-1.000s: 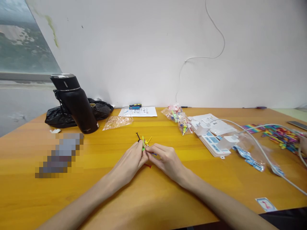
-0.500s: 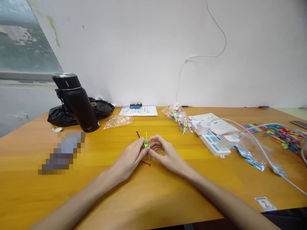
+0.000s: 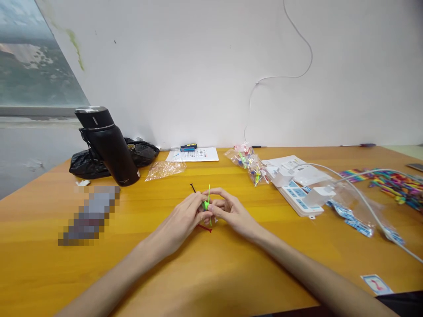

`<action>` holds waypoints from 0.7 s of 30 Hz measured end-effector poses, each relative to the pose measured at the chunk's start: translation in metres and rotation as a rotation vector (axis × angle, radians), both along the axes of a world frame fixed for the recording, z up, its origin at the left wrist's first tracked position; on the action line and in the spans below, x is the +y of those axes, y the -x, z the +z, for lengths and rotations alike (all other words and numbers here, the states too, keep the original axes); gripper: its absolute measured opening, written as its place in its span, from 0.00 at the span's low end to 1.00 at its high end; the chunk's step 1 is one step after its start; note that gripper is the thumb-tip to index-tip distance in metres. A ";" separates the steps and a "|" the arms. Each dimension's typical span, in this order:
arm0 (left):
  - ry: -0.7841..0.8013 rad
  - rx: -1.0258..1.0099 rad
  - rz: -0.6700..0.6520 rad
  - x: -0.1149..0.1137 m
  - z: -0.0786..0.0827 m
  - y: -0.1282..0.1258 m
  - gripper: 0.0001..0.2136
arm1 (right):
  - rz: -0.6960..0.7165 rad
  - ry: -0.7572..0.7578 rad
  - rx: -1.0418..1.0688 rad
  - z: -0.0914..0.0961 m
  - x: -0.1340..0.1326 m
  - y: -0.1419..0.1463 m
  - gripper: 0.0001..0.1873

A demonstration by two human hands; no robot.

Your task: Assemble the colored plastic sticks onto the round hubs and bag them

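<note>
My left hand [image 3: 185,215] and my right hand [image 3: 231,211] meet at the middle of the orange table [image 3: 211,273], fingertips pinched together on a thin green cable tie [image 3: 208,200] that stands upright between them. A red cable tie [image 3: 205,228] lies on the table just under the hands. A black cable tie [image 3: 192,188] sticks out behind my left fingers; whether it is held or lying I cannot tell.
A black flask [image 3: 109,147] stands at the left before a black bag [image 3: 139,152]. Behind lie a paper sheet [image 3: 193,154] with a screwdriver [image 3: 187,147], clear bags of coloured ties [image 3: 249,164], a white power strip [image 3: 297,193] with cable, and colourful strips [image 3: 393,182] at the far right.
The green tie has been turned upright between my fingertips, and the yellow ties seen earlier no longer show. Another person's hand at the right edge has left the view.
</note>
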State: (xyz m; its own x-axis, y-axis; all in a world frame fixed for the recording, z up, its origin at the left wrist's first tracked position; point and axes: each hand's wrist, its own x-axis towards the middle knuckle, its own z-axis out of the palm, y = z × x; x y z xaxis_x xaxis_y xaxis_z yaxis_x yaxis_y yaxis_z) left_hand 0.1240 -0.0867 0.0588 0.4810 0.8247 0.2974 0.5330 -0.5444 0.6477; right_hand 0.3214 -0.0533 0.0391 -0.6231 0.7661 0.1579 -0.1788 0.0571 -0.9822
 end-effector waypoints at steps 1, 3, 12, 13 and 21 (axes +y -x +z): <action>-0.006 -0.013 -0.003 -0.001 0.001 0.000 0.08 | 0.011 0.013 0.026 -0.001 0.000 0.000 0.23; -0.016 -0.038 -0.002 -0.002 0.002 0.001 0.09 | 0.039 0.046 0.086 -0.002 -0.002 0.002 0.23; 0.143 -0.058 -0.038 -0.001 0.000 0.004 0.11 | 0.083 0.064 0.050 -0.003 0.000 -0.002 0.12; 0.169 -0.075 -0.051 -0.001 -0.001 0.003 0.10 | 0.100 0.050 0.054 -0.003 0.001 -0.003 0.13; 0.243 -0.183 -0.090 -0.012 -0.004 -0.007 0.07 | 0.136 0.075 0.029 -0.001 0.001 -0.005 0.19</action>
